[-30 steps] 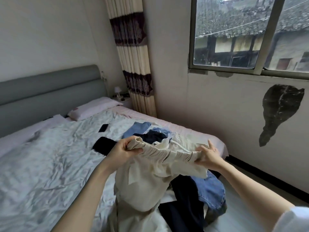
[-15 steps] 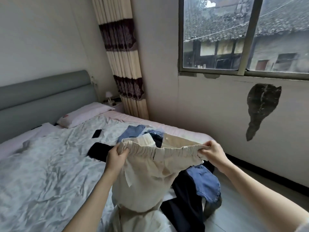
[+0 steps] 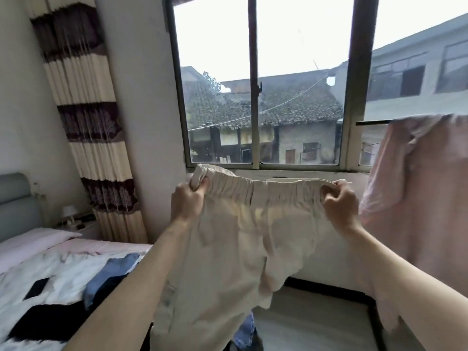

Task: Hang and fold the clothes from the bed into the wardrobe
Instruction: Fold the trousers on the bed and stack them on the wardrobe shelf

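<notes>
Cream trousers (image 3: 240, 239) held up in the air before the window (image 3: 258, 97), elastic waistband stretched level. Left hand (image 3: 187, 198) pinches the waistband's left end, fingers curled round it; right hand (image 3: 339, 201) pinches the right end likewise. Legs hang down over the bed (image 3: 50, 274) edge. Pink garment (image 3: 417, 198) hangs at right.

Trousers being held up before the window, bed lying to the left

The left hand (image 3: 188, 198) and right hand (image 3: 340, 201) are gripping opposite ends of the trousers (image 3: 235, 249) waistband, the legs hanging down between the arms. The window (image 3: 255, 97) is standing behind them, a curtain (image 3: 86, 117) hanging to its left. A hung garment (image 3: 417, 198) is hanging at right. Clothes (image 3: 109, 274) are lying on the bed (image 3: 38, 269), lower left.
</notes>
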`<action>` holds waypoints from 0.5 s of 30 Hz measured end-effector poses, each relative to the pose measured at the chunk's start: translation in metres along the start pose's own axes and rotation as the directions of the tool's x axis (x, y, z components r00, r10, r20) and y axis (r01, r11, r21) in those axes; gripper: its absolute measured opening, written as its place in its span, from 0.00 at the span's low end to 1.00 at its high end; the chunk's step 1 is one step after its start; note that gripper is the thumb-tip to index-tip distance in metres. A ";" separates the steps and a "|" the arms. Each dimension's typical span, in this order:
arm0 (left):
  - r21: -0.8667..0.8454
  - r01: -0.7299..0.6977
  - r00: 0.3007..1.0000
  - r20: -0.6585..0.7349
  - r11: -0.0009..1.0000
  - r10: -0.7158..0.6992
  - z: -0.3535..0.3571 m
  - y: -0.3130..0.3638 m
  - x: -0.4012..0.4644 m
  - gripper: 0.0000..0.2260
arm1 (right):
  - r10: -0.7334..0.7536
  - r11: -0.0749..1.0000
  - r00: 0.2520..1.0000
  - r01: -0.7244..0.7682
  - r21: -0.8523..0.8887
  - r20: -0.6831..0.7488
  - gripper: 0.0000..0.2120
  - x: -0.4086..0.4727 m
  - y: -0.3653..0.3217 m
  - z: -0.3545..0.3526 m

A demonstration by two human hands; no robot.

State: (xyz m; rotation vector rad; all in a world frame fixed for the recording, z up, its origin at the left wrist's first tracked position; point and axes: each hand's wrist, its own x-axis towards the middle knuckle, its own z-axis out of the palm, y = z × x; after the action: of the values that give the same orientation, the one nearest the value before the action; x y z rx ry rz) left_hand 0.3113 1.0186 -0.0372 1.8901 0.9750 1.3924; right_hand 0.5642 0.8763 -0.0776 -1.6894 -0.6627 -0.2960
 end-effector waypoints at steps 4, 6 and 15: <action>-0.112 -0.108 0.994 -0.028 0.988 0.106 0.032 0.081 -0.016 0.12 | -0.048 0.998 0.977 0.055 0.026 -0.209 0.05 0.020 -0.028 -0.085; -0.140 -0.158 0.987 -0.020 0.977 0.157 0.045 0.107 -0.027 0.10 | -0.077 0.997 0.963 0.075 -0.019 -0.259 0.04 0.025 -0.031 -0.124; 0.026 -0.340 0.937 0.098 0.940 0.336 0.093 0.169 -0.066 0.10 | -0.134 0.974 0.903 0.045 -0.220 -0.408 0.06 0.028 -0.022 -0.245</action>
State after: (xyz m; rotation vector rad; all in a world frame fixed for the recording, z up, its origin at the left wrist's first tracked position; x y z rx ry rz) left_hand 0.4243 0.8664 0.0385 2.2111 0.6591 1.4658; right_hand 0.6133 0.6512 0.0120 -1.7154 -0.3946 -0.7966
